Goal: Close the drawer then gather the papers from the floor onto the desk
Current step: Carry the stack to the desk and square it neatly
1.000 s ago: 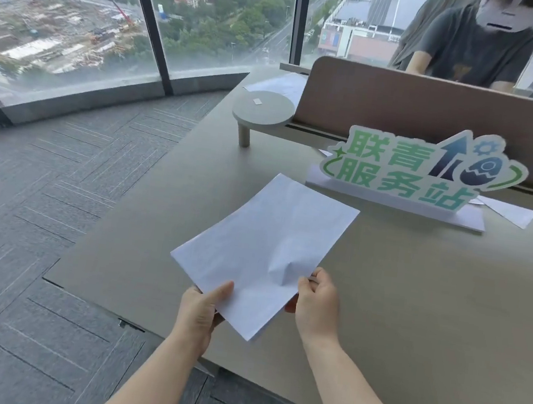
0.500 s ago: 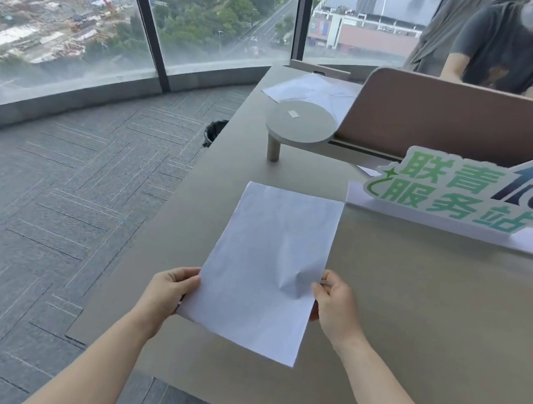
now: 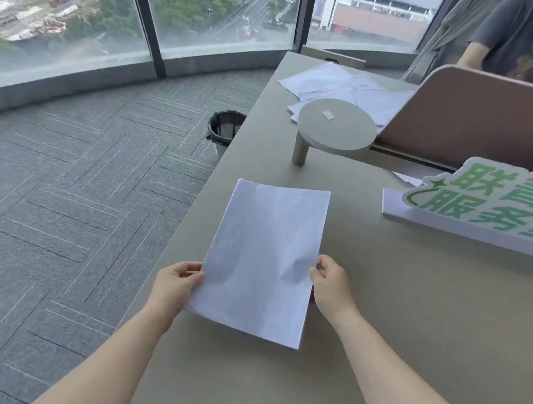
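Observation:
A stack of white papers [image 3: 265, 255] lies lengthwise over the near left part of the beige desk [image 3: 411, 320], creased near its right edge. My left hand [image 3: 174, 283] pinches the stack's left edge near the desk's side. My right hand [image 3: 332, 287] pinches its right edge at the crease. More white sheets [image 3: 343, 87] lie spread at the desk's far end. No drawer is in view.
A round shelf on a short post [image 3: 336, 129] stands behind the stack, joined to a brown divider [image 3: 490, 118]. A green-and-white sign [image 3: 493, 206] stands at right. A black bin [image 3: 225, 128] sits on the grey carpet by the desk. A person sits beyond the divider.
Both hands have turned the stack from slanted to nearly straight along the desk. My view has swung left, bringing the far sheets and the bin into sight.

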Demonstrator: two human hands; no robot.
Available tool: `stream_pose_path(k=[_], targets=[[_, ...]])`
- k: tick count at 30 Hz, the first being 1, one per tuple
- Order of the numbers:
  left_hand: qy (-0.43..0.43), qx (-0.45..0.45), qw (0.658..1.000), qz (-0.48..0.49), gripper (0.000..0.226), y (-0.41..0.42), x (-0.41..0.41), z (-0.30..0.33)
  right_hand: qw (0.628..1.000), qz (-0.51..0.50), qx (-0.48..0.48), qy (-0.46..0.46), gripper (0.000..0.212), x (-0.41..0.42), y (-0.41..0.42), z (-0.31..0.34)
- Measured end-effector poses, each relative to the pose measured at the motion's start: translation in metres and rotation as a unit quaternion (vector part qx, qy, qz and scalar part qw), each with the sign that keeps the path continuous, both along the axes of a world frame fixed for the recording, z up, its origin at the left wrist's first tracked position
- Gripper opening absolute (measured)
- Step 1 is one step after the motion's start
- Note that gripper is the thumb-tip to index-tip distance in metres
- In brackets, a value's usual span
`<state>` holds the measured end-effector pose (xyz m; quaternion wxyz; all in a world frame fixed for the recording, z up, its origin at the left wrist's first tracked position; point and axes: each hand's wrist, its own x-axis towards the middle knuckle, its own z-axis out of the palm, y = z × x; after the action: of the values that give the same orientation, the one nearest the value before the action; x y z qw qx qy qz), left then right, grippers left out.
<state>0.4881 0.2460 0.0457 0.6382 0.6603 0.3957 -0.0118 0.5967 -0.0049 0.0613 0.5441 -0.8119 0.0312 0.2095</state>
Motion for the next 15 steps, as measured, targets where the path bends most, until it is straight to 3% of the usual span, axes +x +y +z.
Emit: stream_pose_path(k=[15], targets=[[0.036,0.086,0.995,-0.024,0.022,0.014,0.021,-0.017,0.998,-0.016,-0.061,0.011,0.017,0.021,0.021,-0.044]])
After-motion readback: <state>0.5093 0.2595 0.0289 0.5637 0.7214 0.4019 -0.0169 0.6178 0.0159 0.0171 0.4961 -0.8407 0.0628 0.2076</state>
